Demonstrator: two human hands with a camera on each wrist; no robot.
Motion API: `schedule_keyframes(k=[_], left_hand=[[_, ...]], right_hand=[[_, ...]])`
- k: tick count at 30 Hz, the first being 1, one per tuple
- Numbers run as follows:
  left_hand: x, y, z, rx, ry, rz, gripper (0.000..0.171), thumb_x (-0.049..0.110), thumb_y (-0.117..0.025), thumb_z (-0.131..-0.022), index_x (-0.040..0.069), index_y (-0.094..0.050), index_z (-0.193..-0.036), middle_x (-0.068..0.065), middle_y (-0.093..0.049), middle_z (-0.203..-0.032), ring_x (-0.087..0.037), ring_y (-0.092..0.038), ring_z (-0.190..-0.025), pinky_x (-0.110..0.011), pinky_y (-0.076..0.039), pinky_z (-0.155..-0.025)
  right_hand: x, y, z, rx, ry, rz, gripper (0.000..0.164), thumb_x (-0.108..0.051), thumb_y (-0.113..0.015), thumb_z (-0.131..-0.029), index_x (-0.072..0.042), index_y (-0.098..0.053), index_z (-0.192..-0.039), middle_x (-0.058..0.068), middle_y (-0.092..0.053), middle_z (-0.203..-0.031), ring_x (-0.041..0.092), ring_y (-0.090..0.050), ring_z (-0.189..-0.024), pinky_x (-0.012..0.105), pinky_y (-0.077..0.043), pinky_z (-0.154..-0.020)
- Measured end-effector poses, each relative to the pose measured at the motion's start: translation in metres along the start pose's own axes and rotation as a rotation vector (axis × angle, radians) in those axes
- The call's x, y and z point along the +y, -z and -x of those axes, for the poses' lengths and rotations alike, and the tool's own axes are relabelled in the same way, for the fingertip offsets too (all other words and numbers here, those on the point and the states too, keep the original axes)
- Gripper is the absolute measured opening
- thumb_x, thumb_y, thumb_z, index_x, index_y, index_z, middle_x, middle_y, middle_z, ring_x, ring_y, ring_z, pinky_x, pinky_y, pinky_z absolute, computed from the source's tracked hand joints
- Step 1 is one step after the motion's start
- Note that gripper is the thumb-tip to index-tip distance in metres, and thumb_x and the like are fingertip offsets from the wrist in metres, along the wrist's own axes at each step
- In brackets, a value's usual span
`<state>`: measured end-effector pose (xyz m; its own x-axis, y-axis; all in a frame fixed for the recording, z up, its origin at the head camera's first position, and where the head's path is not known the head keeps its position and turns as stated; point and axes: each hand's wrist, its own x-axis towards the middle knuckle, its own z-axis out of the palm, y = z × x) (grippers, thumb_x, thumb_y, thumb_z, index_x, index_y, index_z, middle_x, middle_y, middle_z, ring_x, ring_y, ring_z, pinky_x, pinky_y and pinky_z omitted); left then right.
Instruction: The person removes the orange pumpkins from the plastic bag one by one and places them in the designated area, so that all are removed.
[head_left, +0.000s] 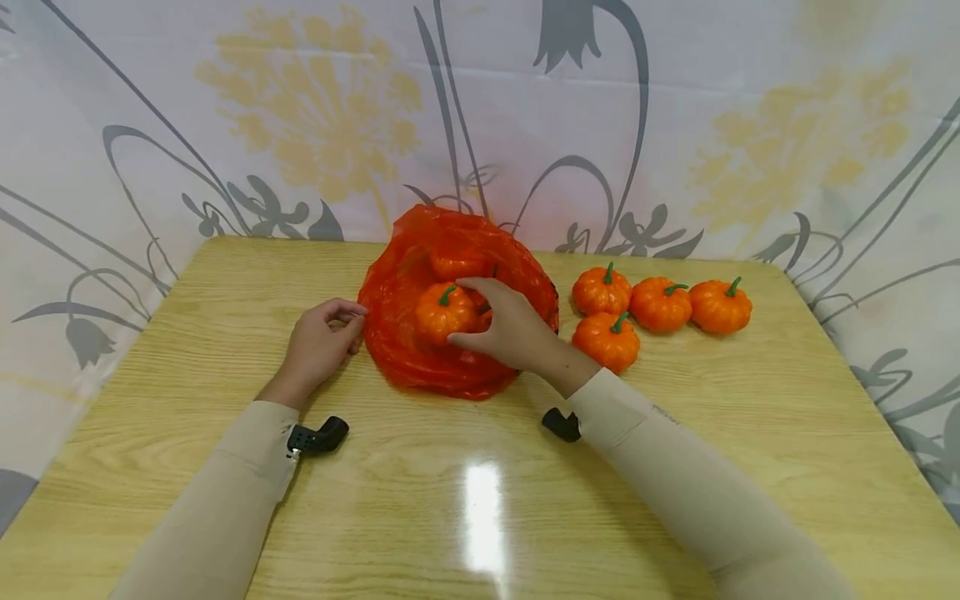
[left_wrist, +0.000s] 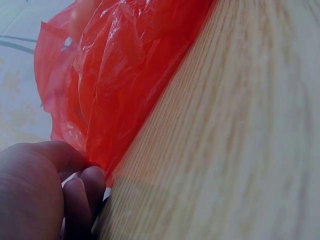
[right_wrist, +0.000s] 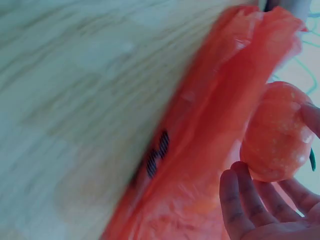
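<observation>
A red plastic bag [head_left: 401,362] lies spread open on the table, its crumpled rim raised all round. At its left edge my left hand [head_left: 318,346] pinches the rim; the left wrist view shows the thumb and fingers [left_wrist: 82,185] meeting at the plastic. My right hand [head_left: 517,333] reaches over the bag from the right and grips a small orange pumpkin [head_left: 437,317] with a green stem above the opening. In the right wrist view, fingers and thumb span this pumpkin [right_wrist: 277,132]. Another pumpkin [head_left: 453,264] shows inside the bag toward the back, partly hidden.
Several more orange pumpkins stand right of the bag: a front one [head_left: 603,343] near my right wrist, and a row behind ending in the rightmost pumpkin [head_left: 720,308]. The wooden table [head_left: 405,492] meets a flower-patterned cloth [head_left: 517,108] at the back.
</observation>
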<state>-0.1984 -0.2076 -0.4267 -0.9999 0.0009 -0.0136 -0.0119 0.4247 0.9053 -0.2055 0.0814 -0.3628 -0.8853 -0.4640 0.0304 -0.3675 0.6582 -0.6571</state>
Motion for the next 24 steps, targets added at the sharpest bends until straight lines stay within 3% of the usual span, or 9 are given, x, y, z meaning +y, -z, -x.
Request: schedule_keyframes(k=[9, 14, 24], left_hand=[[0.001, 0.001, 0.001, 0.005, -0.008, -0.007, 0.024, 0.022, -0.06, -0.101, 0.002, -0.064, -0.115, -0.012, -0.06, -0.095, -0.009, -0.057, -0.06, -0.021, -0.05, -0.052], [0.002, 0.001, 0.001, 0.003, -0.013, -0.013, 0.025, 0.022, -0.06, -0.101, 0.003, -0.064, -0.115, -0.011, -0.06, -0.092, -0.009, -0.057, -0.06, -0.021, -0.05, -0.052], [0.002, 0.001, 0.003, 0.0, -0.017, 0.017, 0.027, 0.021, -0.061, -0.1, -0.001, -0.064, -0.116, -0.013, -0.06, -0.09, -0.007, -0.055, -0.058, -0.021, -0.049, -0.051]], right_hand=[[-0.007, 0.024, 0.022, 0.121, 0.089, -0.101, 0.083, -0.031, -0.083, -0.083, -0.011, -0.038, -0.15, 0.007, -0.05, -0.143, 0.023, -0.06, -0.114, 0.039, -0.055, -0.097], [-0.01, 0.037, 0.034, 0.164, 0.087, -0.153, 0.086, -0.028, -0.084, -0.082, -0.012, -0.037, -0.152, 0.007, -0.048, -0.141, 0.024, -0.059, -0.111, 0.042, -0.056, -0.094], [-0.011, 0.054, 0.058, 0.207, 0.082, -0.051, 0.083, -0.034, -0.083, -0.082, -0.023, -0.04, -0.152, 0.009, -0.042, -0.143, 0.023, -0.055, -0.115, 0.043, -0.054, -0.097]])
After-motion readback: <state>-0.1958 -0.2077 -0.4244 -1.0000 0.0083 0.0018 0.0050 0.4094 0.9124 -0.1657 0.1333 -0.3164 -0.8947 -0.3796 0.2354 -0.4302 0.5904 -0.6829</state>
